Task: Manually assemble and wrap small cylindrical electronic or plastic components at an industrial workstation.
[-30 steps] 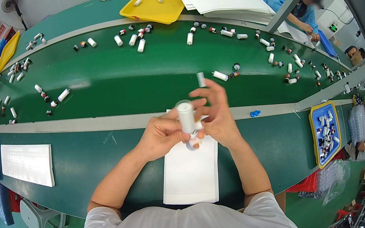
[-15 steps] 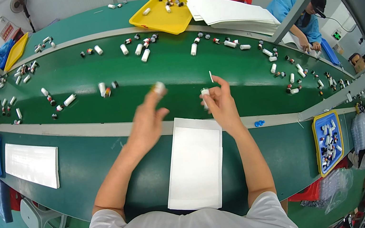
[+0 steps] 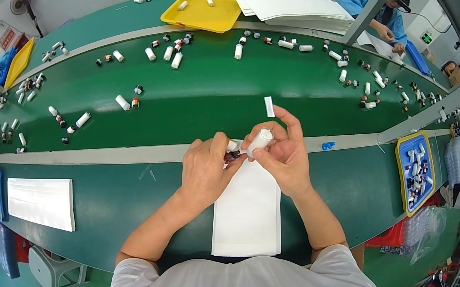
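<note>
Both hands meet above the far end of a stack of white paper sheets (image 3: 246,214) at the belt's near edge. My right hand (image 3: 289,161) grips a white cylindrical bottle (image 3: 260,142), tilted, between thumb and fingers. On that hand's raised index fingertip a small white strip (image 3: 269,106) sticks up. My left hand (image 3: 201,169) is closed on a small white bottle (image 3: 232,147) with a dark end, largely covered by the fingers. The two bottles are close together; whether they touch I cannot tell.
Many small white and dark-capped bottles (image 3: 177,60) lie scattered over the green belt (image 3: 186,102). Beyond it stands a yellow tray (image 3: 203,17) beside large white sheets (image 3: 293,11). A blue tray of bottles (image 3: 403,175) is at right, blue bits (image 3: 328,146) nearer. Another person (image 3: 371,4) works far right.
My left hand has come right and nearer to me with its bottle, up to my right hand. My right hand has come slightly nearer, tilting its bottle. Bottles on the belt have shifted slightly.
</note>
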{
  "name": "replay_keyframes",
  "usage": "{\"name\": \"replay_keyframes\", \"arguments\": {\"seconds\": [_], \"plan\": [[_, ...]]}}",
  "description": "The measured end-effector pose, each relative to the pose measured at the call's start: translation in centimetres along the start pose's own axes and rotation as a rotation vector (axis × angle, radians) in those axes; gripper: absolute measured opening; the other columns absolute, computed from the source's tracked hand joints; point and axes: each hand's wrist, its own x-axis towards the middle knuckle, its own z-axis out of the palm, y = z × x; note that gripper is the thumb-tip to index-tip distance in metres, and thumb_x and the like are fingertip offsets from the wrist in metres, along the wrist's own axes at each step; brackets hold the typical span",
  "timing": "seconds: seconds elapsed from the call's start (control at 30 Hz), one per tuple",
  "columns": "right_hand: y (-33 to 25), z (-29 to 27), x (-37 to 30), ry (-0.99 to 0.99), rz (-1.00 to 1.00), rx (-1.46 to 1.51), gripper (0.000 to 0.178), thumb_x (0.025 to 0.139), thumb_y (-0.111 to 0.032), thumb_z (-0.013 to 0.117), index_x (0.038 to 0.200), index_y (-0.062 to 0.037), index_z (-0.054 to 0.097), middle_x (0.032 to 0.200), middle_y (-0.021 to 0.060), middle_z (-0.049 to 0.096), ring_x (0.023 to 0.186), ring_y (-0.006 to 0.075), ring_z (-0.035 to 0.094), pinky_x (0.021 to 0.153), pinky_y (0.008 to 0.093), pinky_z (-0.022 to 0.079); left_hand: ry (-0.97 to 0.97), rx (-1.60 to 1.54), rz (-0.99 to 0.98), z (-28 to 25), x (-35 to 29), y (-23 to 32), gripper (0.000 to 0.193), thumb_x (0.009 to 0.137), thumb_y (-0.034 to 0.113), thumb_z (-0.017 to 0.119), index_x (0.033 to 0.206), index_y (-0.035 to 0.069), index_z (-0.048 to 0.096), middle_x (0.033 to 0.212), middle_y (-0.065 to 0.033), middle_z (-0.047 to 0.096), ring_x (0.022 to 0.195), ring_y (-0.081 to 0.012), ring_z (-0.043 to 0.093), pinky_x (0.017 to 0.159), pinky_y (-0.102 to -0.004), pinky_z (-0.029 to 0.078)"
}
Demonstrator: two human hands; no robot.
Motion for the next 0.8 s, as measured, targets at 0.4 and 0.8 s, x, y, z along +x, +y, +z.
{"name": "replay_keyframes", "arguments": {"seconds": [0.4, 0.8], "plan": [[2.5, -1.4, -0.7, -0.15, -0.108, -0.242, 0.063, 0.097, 0.003, 0.051, 0.148, -0.0086, 0.016, 0.114, 0.0161, 0.053, 0.101, 0.0223, 0.06, 0.083, 0.0371, 0.052, -0.036, -0.39, -0.236, 2.1, 0.2, -0.7, 0.026, 0.088, 0.007, 0.071, 0.098, 0.001, 0.048, 0.085, -0.0151, 0.068, 0.075, -0.025, 0.07, 0.062, -0.0327, 0.054], [0.6, -2.8, -0.1, 0.099, -0.161, -0.156, 0.077, 0.084, 0.019, 0.055, 0.147, -0.0098, 0.021, 0.118, 0.0138, 0.049, 0.107, 0.0234, 0.058, 0.095, 0.0409, 0.051, -0.029, -0.539, -0.174, 1.6, 0.9, 0.9, 0.025, 0.082, 0.001, 0.072, 0.104, 0.0, 0.062, 0.087, -0.0048, 0.068, 0.071, -0.0098, 0.063, 0.059, -0.0248, 0.047]]}}
